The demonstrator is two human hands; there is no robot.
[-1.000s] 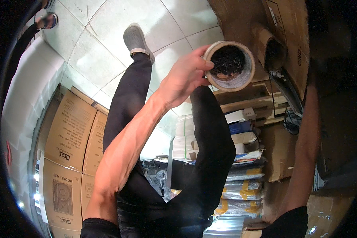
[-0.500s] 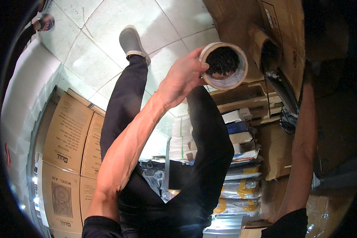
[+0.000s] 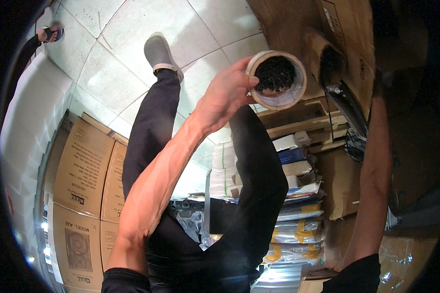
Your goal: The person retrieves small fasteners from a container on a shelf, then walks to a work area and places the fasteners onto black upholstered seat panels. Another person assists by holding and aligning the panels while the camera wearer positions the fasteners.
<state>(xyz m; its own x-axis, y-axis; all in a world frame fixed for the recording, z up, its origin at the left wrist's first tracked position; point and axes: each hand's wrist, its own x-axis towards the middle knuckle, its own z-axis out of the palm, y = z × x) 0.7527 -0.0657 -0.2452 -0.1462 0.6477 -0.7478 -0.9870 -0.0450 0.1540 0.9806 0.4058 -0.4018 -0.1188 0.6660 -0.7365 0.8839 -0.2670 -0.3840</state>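
Note:
My left hand (image 3: 227,93) is closed on the rim of a round, thick-walled cup (image 3: 300,88), pale tan outside and whitish within. The thumb hooks over the edge while the fingers wrap round the outer wall. Inside lies a heap of small black pieces that look like screws (image 3: 275,73). My right forearm (image 3: 376,161) reaches up along the right side, and its hand disappears in the dark behind a big cardboard box (image 3: 349,63). Beside that arm, a black slanted part (image 3: 347,105) stands at the box, with dark cables (image 3: 354,146) below it.
Stacked cartons (image 3: 80,166) stand on the left. Between and beside my legs are paper stacks (image 3: 223,168), plastic-wrapped packs with yellow tape (image 3: 296,232) and a wooden frame (image 3: 298,124). Another person's foot (image 3: 51,33) is at the far left on the tiled floor (image 3: 127,53).
The view has shifted very slightly. My left hand keeps its hold on the cup; the right forearm stays stretched toward the box almost unchanged.

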